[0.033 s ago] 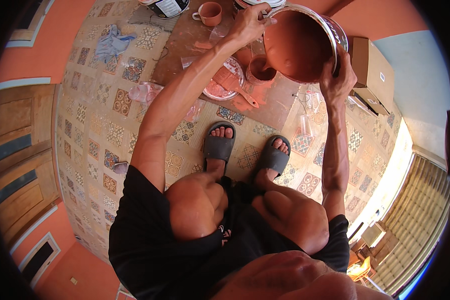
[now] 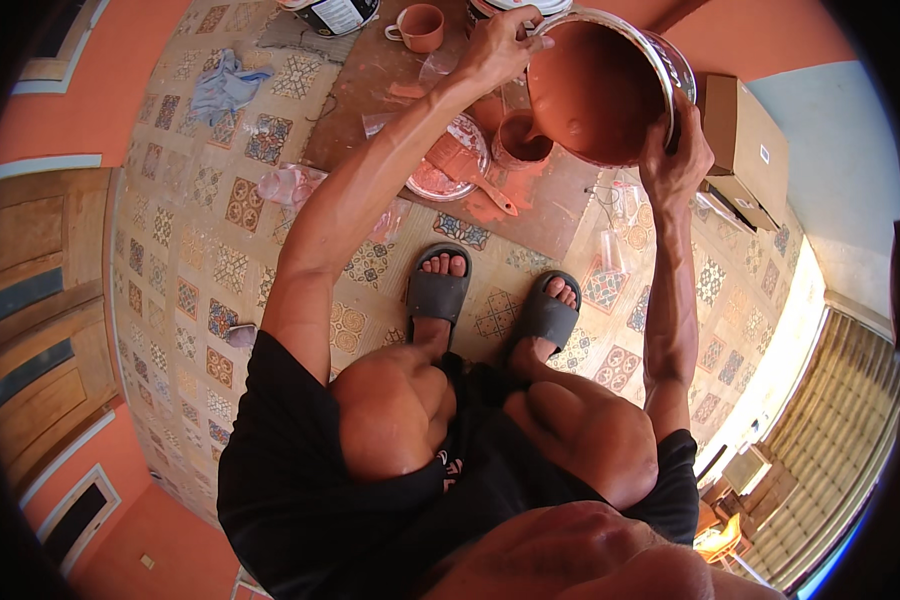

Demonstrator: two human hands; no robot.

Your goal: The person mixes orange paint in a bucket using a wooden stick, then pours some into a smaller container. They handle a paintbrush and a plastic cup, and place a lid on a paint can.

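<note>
Bucket (image 2: 676, 62) — between both grips (image 2: 498, 50) (image 2: 676, 155)

No visible change can be made out between the earlier picture and now.

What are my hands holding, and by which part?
A tilted bucket: left hand at the rim's upper left, right hand on its lower right side, by the rim.

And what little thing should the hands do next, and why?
Perhaps tip the bucket slightly back toward upright: the left hand and right hand hold it tilted, paint seems to be running into the small cup, and orange smears on the brown board suggest spills are easy.
</note>
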